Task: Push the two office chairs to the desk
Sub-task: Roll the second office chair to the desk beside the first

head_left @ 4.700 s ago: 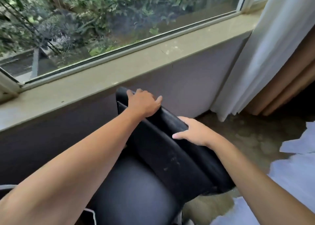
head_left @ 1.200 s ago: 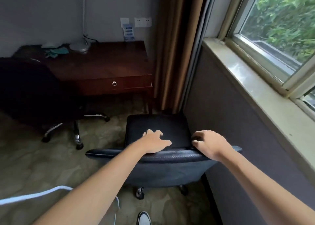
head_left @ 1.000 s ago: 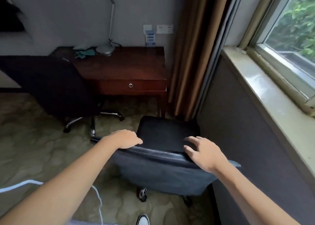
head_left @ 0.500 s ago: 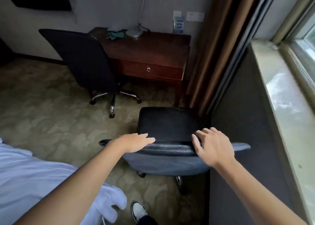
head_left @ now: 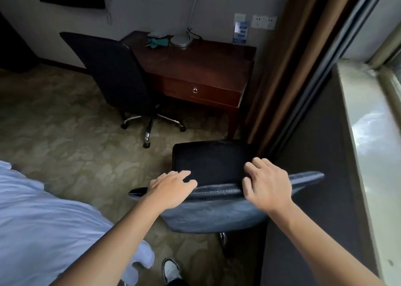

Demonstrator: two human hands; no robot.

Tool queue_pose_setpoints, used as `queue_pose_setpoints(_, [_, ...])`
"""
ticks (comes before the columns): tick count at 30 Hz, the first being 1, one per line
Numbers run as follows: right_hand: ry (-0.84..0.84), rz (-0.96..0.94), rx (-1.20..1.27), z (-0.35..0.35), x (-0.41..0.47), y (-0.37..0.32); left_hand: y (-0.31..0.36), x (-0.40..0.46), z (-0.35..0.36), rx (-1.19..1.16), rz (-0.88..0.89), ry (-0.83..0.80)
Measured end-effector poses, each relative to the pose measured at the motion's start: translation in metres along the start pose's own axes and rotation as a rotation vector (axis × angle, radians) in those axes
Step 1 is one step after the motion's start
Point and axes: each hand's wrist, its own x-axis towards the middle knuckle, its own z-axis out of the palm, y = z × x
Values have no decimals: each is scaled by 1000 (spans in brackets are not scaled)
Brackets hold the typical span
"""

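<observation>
- Head view, the only one: a dark red-brown wooden desk with a single ring-pull drawer (head_left: 201,73) stands against the far wall; every place below is given relative to it.
- A black padded office chair with a stitched leather backrest (head_left: 219,201) sits on the near side of the desk, off its right front leg, seat facing the desk, not yet tucked in.
- The left hand (head_left: 171,190) lies on the top edge of that backrest near its left end, fingers (head_left: 184,176) draped forward over the rim rather than clenched.
- The right hand (head_left: 268,183) covers the top edge towards the right end, fingers curled over the front; thumb contact on the back is hard to confirm.
- A second black high-backed office chair on a chrome five-star base with castors (head_left: 115,73) stands at the desk's left front corner, backrest towards the camera, touched by neither hand.
- Handling, as a judgement: the near chair should roll readily, but the patterned olive carpet (head_left: 65,134) will likely drag on the castors, so a steady push beats a shove.
- The backrest top looks cushioned yet firm enough to steer by; hands spread wide there give control over swivel.
- Leather may be slightly slick, so fingers hooked over the rim seem wise.
- A dark wall panel under the window (head_left: 314,155) lies right of the desk, close beside the chair; scraping is a risk.
</observation>
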Motion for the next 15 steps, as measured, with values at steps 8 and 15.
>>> queue_pose_setpoints(8, [18,-32,-25,2,15,32,20,3,-1,-91,78,-136])
queue_pose_setpoints(15, [-134,-30,-35,-9,-9,57,16,-17,33,-218,271,-246])
